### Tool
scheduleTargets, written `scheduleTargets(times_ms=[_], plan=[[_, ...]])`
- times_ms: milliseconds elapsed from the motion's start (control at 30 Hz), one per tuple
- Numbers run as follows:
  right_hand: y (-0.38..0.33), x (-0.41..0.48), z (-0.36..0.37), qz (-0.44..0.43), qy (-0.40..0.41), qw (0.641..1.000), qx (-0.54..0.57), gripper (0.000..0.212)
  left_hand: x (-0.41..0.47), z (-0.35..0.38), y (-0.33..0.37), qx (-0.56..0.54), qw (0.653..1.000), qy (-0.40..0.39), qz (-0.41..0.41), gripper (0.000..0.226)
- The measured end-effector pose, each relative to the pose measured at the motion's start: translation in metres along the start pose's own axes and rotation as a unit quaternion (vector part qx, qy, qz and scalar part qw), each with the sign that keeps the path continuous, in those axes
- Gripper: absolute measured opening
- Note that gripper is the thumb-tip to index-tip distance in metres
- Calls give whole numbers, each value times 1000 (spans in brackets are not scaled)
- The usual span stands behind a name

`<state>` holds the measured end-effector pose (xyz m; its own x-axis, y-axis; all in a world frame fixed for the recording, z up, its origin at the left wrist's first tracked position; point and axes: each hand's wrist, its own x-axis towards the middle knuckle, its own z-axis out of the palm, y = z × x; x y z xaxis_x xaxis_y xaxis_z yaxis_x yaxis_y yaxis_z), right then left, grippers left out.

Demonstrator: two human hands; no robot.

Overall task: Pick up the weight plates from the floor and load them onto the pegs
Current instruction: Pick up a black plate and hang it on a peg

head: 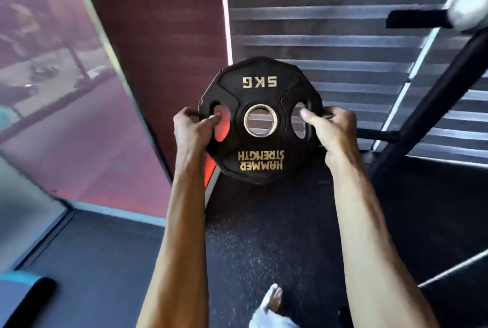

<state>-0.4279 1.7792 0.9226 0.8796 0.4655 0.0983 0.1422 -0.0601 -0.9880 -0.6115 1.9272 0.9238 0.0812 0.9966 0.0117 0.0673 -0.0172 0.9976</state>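
Far left, a blurred window w/ a street scene behind it, then a dark red wall panel. Bottom left corner: a teal and black object, too blurred to name.

Left hand is closed on the left edge of the weight plate, thumb hooked thru the left grip hole, the other fingers wrapped round the rim behind. The plate is black, rubber-coated, w/ gold lettering "5KG" and "HAMMER STRENGTH", both upside down from this view. It's held up in the air in front of the person, roughly upright, face toward the camera, well off the dark speckled floor. Its metal-ringed centre hole shows the grey slatted blinds behind.

Right hand is closed on the plate's right edge, thumb thru the right grip hole.

Lower centre-right, a bare foot on the floor. Far right, a black machine frame slants upward; pegs can't be made out for sure.
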Motion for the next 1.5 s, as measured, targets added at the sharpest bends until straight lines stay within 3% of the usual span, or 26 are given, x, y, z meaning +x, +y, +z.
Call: scheduleTargets(times_ms=[367,667,833,967,1200,1500], plan=[[4,180,21,11,137,990,-17,15,168,184,13,7,985,-167,29,28],[-8,260,6,-12,256,966,-42,14,228,304,38,-19,954,-296,34,14],[-23,283,5,-25,351,934,-64,18,253,371,56,-13,927,-368,69,12],[-35,297,9,-30,433,899,-56,20,269,418,74,-26,894,-441,73,28],[-58,317,2,-27,551,831,-74,23,273,482,108,-48,831,-544,106,23],[-65,336,-23,-20,626,777,-61,28,243,540,133,-83,783,-602,133,28]])
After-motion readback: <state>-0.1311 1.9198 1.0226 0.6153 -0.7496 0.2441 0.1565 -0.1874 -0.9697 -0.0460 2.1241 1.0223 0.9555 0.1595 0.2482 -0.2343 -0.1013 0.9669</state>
